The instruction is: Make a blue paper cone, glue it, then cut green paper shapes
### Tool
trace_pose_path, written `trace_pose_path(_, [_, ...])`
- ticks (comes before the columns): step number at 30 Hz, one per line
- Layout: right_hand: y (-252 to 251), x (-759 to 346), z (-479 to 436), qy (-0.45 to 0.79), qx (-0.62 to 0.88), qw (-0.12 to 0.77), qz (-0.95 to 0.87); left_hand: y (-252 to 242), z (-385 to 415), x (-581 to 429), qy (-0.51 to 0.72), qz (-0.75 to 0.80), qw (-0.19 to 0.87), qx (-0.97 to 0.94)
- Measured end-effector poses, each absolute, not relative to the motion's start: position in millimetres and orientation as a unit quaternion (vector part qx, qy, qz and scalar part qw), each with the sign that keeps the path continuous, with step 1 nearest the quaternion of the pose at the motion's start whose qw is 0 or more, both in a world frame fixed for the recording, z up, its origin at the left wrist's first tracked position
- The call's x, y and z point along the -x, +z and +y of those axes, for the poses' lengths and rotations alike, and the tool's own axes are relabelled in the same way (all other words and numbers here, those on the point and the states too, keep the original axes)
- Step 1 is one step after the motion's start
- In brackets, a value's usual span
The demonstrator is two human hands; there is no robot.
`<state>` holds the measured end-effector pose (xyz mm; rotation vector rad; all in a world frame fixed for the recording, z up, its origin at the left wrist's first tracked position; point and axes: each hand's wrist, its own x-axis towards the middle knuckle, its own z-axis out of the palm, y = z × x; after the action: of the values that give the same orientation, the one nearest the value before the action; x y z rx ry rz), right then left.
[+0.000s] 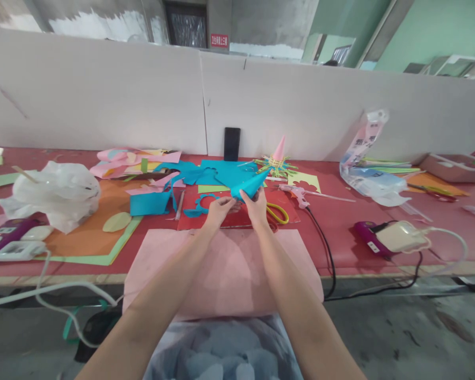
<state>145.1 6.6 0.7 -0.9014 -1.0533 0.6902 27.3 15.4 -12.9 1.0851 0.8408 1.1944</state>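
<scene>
A blue paper cone is held over the red table, its tip pointing up and to the right. My right hand grips the cone's wide end from below, fingers closed on it. My left hand pinches the same wide end from the left. Below my hands lies a pink paper sheet that hangs over the table's front edge. Yellow-handled scissors lie just right of my right hand. Blue paper offcuts lie to the left of my left hand.
A glue gun with a black cord lies to the right. A pink cone on a star craft and a black phone stand by the back wall. White plastic bag and orange sheet at left; power strips at right.
</scene>
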Motion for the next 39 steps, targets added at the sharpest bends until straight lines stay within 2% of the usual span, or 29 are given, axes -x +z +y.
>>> trace_pose_path(13, [-1, -146, 8, 0.339, 0.403, 0.731, -0.434, -8, 10, -26, 0.525, 0.313, 0.658, -0.439])
trace_pose_path(24, [-5, -141, 9, 0.393, 0.382, 0.711, -0.441, -14, 14, -27, 0.535, 0.298, 0.675, -0.411])
trace_pose_path(39, [-5, -139, 8, 0.404, 0.370, 0.693, -0.468, -8, 11, -29, 0.538, 0.333, 0.630, -0.450])
